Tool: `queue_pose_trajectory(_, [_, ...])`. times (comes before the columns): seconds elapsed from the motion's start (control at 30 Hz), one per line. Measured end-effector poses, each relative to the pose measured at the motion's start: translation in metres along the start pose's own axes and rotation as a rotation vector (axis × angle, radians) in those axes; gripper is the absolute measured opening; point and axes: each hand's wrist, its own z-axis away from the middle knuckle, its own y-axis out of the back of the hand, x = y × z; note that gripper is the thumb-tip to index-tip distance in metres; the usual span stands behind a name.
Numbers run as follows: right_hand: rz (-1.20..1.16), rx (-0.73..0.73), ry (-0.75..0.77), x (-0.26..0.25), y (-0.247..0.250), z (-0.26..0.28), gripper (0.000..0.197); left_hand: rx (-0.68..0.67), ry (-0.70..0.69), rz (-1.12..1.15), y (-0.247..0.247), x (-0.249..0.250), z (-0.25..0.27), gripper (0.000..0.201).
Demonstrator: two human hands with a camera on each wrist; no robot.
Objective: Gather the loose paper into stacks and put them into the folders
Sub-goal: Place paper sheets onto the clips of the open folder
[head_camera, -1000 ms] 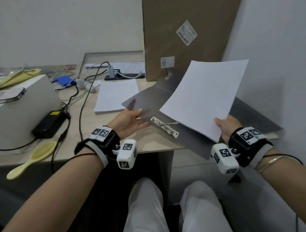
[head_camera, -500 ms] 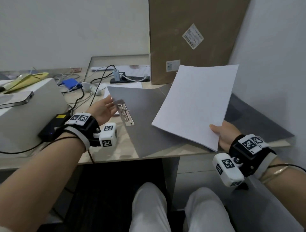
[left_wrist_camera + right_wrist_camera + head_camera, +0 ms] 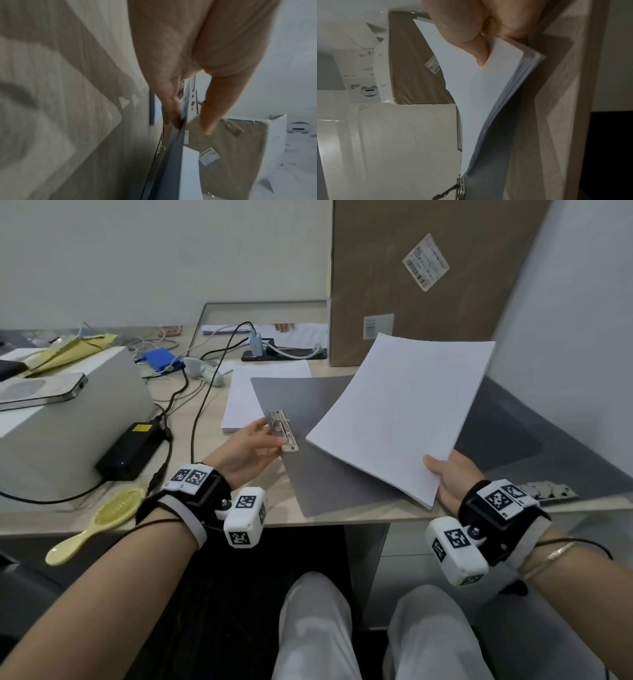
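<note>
Desk (image 3: 178,505): folder (image 3: 329,474) nearer, paper stack (image 3: 400,419) lower

Yellow hairbrush (image 3: 94,520) at surface (image 3: 191,498) front edge, black power brick (image 3: 128,451) behind it, phone (image 3: 41,392) on grey box (image 3: 68,433), cardboard box (image 3: 428,278) against wall.

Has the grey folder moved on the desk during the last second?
Yes. The grey folder, held at its metal clip by the left hand, swung leftward and now covers part of the paper stack on the desk.
</note>
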Motion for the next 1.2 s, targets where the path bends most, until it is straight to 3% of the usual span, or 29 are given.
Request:
queue_pose_trajectory(0.03, [-0.006,0.001,-0.003,0.001,-0.001,0.000,0.038,-0.013,-0.006,0.007,-0.003,-0.002,0.002,0.085])
queue_pose_trajectory(0.1, [-0.003,0.009,-0.005,0.002,-0.004,0.001,0.038,-0.020,-0.030,-0.022,-0.011,-0.010,0.004,0.080])
queue_pose_trajectory(0.27, [0.058,0.036,0.017,0.004,-0.010,0.004,0.039,0.085,0.009,-0.157,-0.019,-0.022,0.006,0.077])
queue_pose_trajectory(0.4, [0.151,0.059,0.049,-0.003,-0.011,0.005,0.036,0.266,0.005,-0.165,-0.010,-0.016,0.006,0.065])
queue_pose_trajectory(0.5, [0.269,0.068,0.077,-0.012,-0.006,0.004,0.035,0.435,0.012,-0.196,0.003,-0.007,0.010,0.044])
queue_pose_trajectory(0.63, [0.377,0.027,0.085,-0.021,-0.005,0.006,0.037,0.598,0.130,-0.383,0.035,-0.001,0.021,0.029])
queue_pose_trajectory(0.8, [0.532,-0.037,-0.002,-0.016,-0.011,0.008,0.036,0.618,0.149,-0.559,0.059,-0.001,0.029,0.033])
queue_pose_trajectory(1.2, [0.656,-0.227,-0.192,-0.001,-0.055,0.002,0.040,0.577,0.176,-0.534,0.067,0.003,0.041,0.037])
